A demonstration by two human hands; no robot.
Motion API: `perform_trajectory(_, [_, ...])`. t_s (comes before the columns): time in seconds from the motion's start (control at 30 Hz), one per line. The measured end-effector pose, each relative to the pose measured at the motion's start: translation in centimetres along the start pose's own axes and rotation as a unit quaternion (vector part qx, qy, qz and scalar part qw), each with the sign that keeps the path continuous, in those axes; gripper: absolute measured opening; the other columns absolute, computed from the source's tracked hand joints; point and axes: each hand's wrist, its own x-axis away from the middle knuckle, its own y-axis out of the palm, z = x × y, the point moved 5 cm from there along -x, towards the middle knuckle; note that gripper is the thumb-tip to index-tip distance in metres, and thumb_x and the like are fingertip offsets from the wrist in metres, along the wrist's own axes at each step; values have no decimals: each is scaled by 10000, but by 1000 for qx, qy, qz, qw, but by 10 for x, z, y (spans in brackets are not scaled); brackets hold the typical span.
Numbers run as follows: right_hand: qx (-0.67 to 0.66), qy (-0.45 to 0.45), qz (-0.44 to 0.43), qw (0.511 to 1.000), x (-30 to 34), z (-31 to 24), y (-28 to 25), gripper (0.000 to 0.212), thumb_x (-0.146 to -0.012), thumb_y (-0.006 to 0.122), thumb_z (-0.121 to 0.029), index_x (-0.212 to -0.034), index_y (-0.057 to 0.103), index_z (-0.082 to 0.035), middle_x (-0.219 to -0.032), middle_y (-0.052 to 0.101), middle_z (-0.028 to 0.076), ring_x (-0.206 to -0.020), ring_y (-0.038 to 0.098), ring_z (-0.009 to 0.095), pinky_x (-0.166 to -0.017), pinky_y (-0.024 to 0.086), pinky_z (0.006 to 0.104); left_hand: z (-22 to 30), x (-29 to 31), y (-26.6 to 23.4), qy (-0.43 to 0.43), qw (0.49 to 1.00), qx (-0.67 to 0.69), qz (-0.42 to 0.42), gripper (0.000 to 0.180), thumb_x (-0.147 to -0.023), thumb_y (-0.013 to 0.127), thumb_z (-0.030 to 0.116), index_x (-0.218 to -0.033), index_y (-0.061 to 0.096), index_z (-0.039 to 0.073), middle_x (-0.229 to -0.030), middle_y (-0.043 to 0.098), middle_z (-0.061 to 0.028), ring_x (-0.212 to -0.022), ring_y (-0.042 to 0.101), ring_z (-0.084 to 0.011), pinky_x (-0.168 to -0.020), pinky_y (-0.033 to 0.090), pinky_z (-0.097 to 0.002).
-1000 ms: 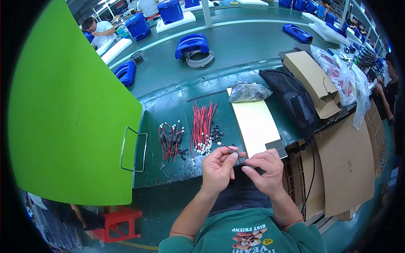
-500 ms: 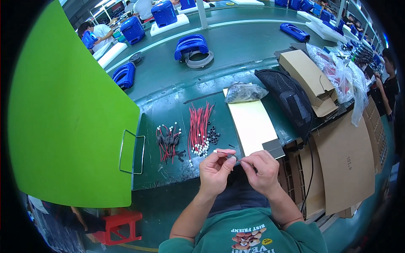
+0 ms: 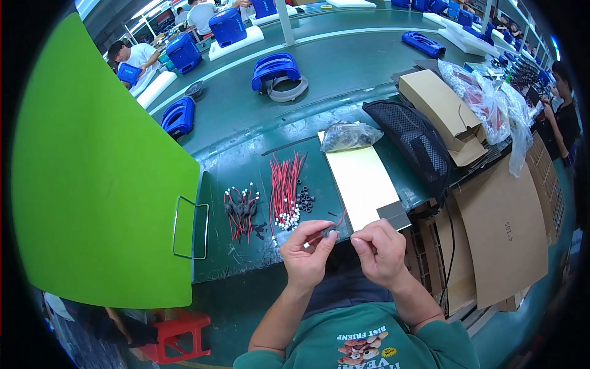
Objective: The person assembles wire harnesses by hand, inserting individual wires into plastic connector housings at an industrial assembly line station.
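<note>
My left hand [image 3: 305, 255] pinches a short red-and-black wire lead [image 3: 329, 232] with a dark grey wrapped piece in its middle. A white connector pokes out below the fingers, and a red end sticks up past the thumb. My right hand [image 3: 382, 253] is just to the right, apart from the lead, thumb and fingers pressed together; what they hold, if anything, is hidden. Ahead lie a bundle of red leads [image 3: 286, 183] with white connectors, small black rings [image 3: 305, 198] beside it, and a pile of leads with dark wrapped pieces [image 3: 241, 210] further left.
A pale board [image 3: 361, 184] carries a clear bag [image 3: 350, 136] of dark parts. Right of it are a black mesh pouch [image 3: 413, 142] and an open carton [image 3: 439, 107]. A green panel [image 3: 104, 178] with a wire handle stands left. Blue housings [image 3: 276, 69] sit on the line beyond.
My hands have drawn apart. The lead, earlier between both hands, now stays in the left hand alone, turned with its red end up. The view has shifted slightly.
</note>
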Motion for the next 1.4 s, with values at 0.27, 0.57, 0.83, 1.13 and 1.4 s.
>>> perform_trajectory(0.27, [-55,52,24,997,8,-2,2,43,-758,628,-45,-780,602,-20,-671,552,66,-523,514,142,-446,393,238,-5,6,4,-4,996,77,34,203,-759,582,-87,-929,499,-12,-937,593,-162,-818,619,-194,-724,527,-285])
perform_trajectory(0.57, [-304,272,56,911,2,28,-1,110,-821,565,-59,-828,627,32,-680,577,37,-465,441,21,-414,331,143,21,8,7,233,959,-163,1,236,-679,661,-93,-861,539,-6,-910,621,-197,-798,634,-202,-685,512,-253])
perform_trajectory(0.83, [-409,336,10,848,10,38,19,78,-801,607,-56,-817,622,19,-609,555,-14,-469,432,12,-410,315,148,28,16,16,313,914,-256,-29,252,-657,652,-130,-837,527,-7,-911,594,-185,-794,632,-236,-710,518,-300])
perform_trajectory(1.13, [-561,393,98,722,34,27,45,51,-820,574,-53,-810,584,-5,-670,548,23,-446,442,48,-401,344,176,0,13,5,110,985,-75,109,200,-699,657,-86,-818,521,0,-867,570,-105,-697,563,-105,-636,482,-211])
perform_trajectory(1.4, [-147,36,122,981,20,8,21,49,-765,601,36,-796,587,2,-725,565,42,-542,498,69,-461,376,193,-24,10,0,-42,984,103,138,132,-742,628,-74,-787,534,8,-810,581,-98,-683,594,-130,-629,497,-223])
